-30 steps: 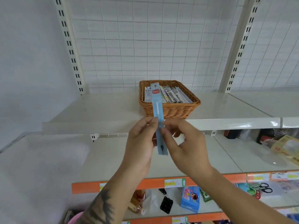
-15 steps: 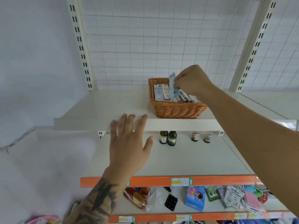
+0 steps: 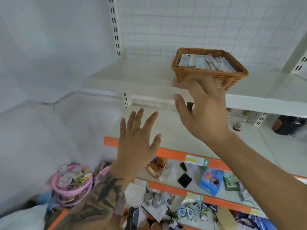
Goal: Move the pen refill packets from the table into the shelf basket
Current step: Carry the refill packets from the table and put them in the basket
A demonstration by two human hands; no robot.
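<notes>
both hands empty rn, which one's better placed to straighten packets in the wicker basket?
Right, probably. The right hand is open, raised just in front of the wicker basket holding the packets. The left hand, also open, sits lower and further left, beside the orange shelf edge.

both hands [image 3: 136, 146] [image 3: 204, 112] raised, fingers spread, empty.

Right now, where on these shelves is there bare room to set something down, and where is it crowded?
Bare: the top shelf left of the wicker basket, and the middle shelf beyond the open left hand. Crowded: the basket, full of refill packets, and the lower shelves under the orange strips.
</notes>
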